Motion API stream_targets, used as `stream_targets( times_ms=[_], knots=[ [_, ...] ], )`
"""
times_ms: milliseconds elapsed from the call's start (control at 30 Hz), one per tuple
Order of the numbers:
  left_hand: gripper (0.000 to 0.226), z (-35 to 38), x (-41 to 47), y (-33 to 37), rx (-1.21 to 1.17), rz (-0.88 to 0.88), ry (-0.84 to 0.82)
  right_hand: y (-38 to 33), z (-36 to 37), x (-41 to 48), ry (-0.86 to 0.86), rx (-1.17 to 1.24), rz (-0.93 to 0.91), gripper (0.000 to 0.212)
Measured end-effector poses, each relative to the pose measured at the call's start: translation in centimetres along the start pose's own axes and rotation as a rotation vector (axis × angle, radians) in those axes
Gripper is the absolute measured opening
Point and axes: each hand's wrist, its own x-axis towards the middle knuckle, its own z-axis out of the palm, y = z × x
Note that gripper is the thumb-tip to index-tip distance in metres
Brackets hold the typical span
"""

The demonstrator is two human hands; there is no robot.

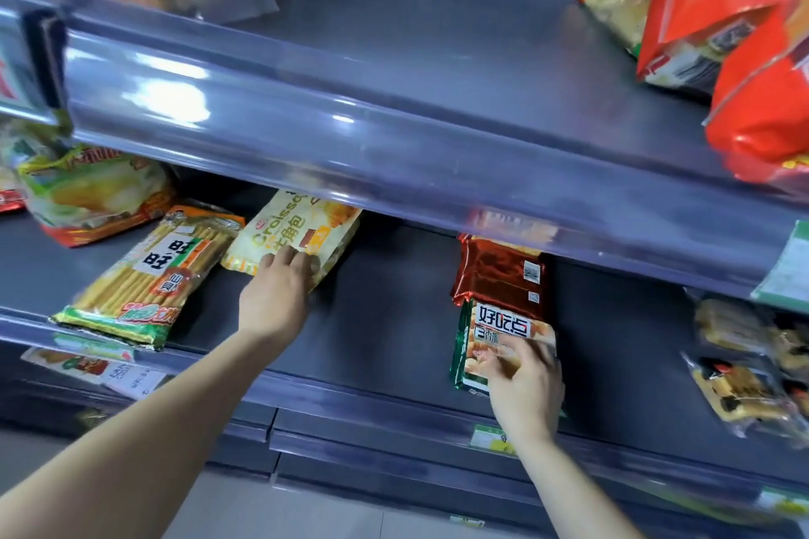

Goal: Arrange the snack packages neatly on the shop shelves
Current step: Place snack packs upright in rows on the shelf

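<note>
Grey shelf (394, 319): upper rail (394, 153) overhangs croissant pack (284, 232) beside cracker bag (149, 276).

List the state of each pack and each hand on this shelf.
left hand, fingers resting on croissant pack
croissant pack, flat, skewed
right hand, fingers resting on biscuit pack
biscuit pack, flat, far end touching red pack
red pack, flat, partly under upper shelf
cracker pack, flat, skewed, at front edge

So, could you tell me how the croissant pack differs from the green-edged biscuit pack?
The croissant pack is pale yellow and slanted, its far end hidden by the upper shelf; the biscuit pack is green-edged, straighter, nearer the lower shelf edge. Both lie flat, left hand on the first, right hand on the second.
</note>
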Motion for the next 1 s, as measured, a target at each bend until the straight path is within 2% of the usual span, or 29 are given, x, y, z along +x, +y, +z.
stream_targets(
  times_ms=[167, 233, 300, 333, 433, 467, 533, 633, 700, 833, 933, 1000],
  knots=[
    [0.016, -2.5, -3.4, 1.0, -0.511, -0.170, 0.207, -1.9, 0.4, -0.4, -0.090, 0.116, -0.030, 0.017],
    [0.002, -4.0, -5.1, 1.6, -0.610, -0.183, 0.284, -3.4, -0.1, -0.8, -0.158, 0.234, -0.019, 0.012],
    [0.008, -5.7, -6.9, 2.6, -0.688, -0.164, 0.309, -5.3, -1.1, -1.4, -0.249, 0.380, 0.028, 0.015],
    [0.009, -6.6, -7.8, 3.3, -0.729, -0.148, 0.301, -6.2, -1.7, -1.8, -0.305, 0.450, 0.099, 0.024],
    [0.014, -8.9, -11.0, 5.2, -0.810, -0.099, 0.271, -7.8, -3.7, -2.7, -0.545, 0.762, 0.471, 0.071],
    [0.015, -9.5, -12.1, 5.5, -0.848, -0.089, 0.259, -7.9, -4.5, -3.0, -0.601, 0.874, 0.554, 0.072],
    [0.018, -10.8, -14.2, 6.0, -0.925, -0.064, 0.224, -7.7, -6.2, -3.7, -0.661, 1.003, 0.612, 0.059],
    [0.017, -12.6, -16.8, 6.3, -1.021, -0.029, 0.149, -7.2, -8.6, -5.3, -0.671, 1.101, 0.587, 0.027],
    [0.012, -13.9, -18.1, 6.7, -1.073, -0.029, 0.128, -7.1, -10.4, -6.5, -0.660, 1.126, 0.528, 0.017],
    [0.016, -15.7, -19.9, 7.9, -1.183, -0.128, 0.199, -6.1, -13.6, -8.0, -0.602, 1.244, 0.371, 0.034],
    [0.042, -16.6, -20.8, 9.0, -1.206, -0.267, 0.123, -5.3, -16.1, -8.8, -0.538, 1.261, 0.251, 0.034],
    [0.049, -17.0, -21.3, 9.6, -1.192, -0.304, 0.062, -4.8, -18.0, -9.4, -0.500, 1.228, 0.182, 0.030]
  ],
)
